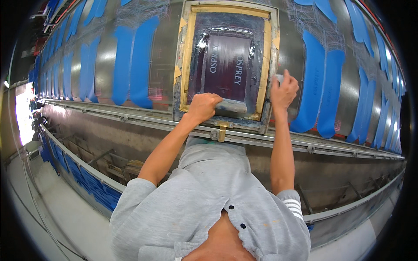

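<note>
A screen-printing frame (272, 43) with a pale wooden inner border lies across the long table in front of me. Its dark purple mesh (222, 85) bears pale lettering and a wet-looking edge. My left hand (203, 107) is closed round the left end of a squeegee (233, 105), which rests at the near end of the mesh. Just beyond the frame's right side, my right hand (284, 90) is raised with its fingers bent. A small whitish thing (279, 78) shows between thumb and forefinger; its kind is unclear.
Blue cut fabric pieces (312, 82) lie in pairs on the dark table on both sides of the frame. A metal rail (152, 114) runs along the near edge, with a brass-coloured bracket (222, 131) at the frame. More blue pieces (87, 176) hang on a lower rack at left.
</note>
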The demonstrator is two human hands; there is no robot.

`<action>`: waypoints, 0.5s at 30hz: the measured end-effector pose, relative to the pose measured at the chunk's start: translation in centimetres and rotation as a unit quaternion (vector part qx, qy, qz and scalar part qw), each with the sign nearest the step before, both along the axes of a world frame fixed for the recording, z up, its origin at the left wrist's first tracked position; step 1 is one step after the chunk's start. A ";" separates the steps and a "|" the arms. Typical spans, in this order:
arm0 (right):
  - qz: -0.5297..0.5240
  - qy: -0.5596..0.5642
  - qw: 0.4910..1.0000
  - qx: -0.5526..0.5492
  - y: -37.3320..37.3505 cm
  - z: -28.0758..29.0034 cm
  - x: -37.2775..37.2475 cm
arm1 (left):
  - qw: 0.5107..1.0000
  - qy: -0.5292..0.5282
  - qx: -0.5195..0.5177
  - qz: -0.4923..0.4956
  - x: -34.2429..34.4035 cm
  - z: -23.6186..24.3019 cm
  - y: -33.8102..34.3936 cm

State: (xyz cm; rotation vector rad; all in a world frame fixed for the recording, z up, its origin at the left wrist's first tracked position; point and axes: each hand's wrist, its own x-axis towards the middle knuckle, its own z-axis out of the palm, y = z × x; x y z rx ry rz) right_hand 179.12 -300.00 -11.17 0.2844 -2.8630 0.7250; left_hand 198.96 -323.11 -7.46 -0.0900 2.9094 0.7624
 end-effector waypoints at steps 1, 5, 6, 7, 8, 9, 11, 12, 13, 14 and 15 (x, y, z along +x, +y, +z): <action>-0.057 -0.058 0.996 0.022 0.3 -2.2 -1.1 | 1.000 -0.001 0.001 0.006 0.5 -0.3 0.0; -0.053 -0.139 0.986 -0.072 0.9 -4.0 -3.0 | 1.000 -0.009 -0.001 0.000 1.0 -0.4 0.3; -0.054 -0.122 0.988 -0.077 0.8 -4.0 -3.0 | 1.000 -0.016 -0.007 -0.003 1.1 -0.1 0.2; -0.056 -0.124 0.986 -0.092 1.1 -3.5 -3.0 | 1.000 -0.015 0.000 -0.003 1.3 0.3 0.0; -0.059 -0.127 0.984 -0.108 1.0 -2.4 -3.1 | 1.000 -0.014 0.007 -0.004 1.5 0.8 -0.5; -0.068 -0.154 0.973 -0.160 0.1 -0.5 -2.7 | 1.000 0.002 0.017 0.003 2.1 1.1 -1.0; -0.065 -0.155 0.962 -0.217 -1.4 1.4 -1.7 | 0.998 0.043 0.044 0.011 3.0 1.7 -2.1; -0.054 -0.127 0.965 -0.224 -2.1 2.2 -1.5 | 0.998 0.046 0.044 0.019 3.5 2.0 -3.1; -0.059 -0.150 0.960 -0.229 -3.5 2.6 -1.0 | 0.997 0.049 0.045 0.026 4.2 2.4 -4.5; -0.051 -0.138 0.962 -0.231 -5.8 2.6 -0.2 | 0.997 0.051 0.047 0.033 5.2 2.8 -6.2; -0.050 -0.125 0.963 -0.234 -8.7 1.8 1.3 | 0.996 0.065 0.040 0.035 6.6 2.6 -9.1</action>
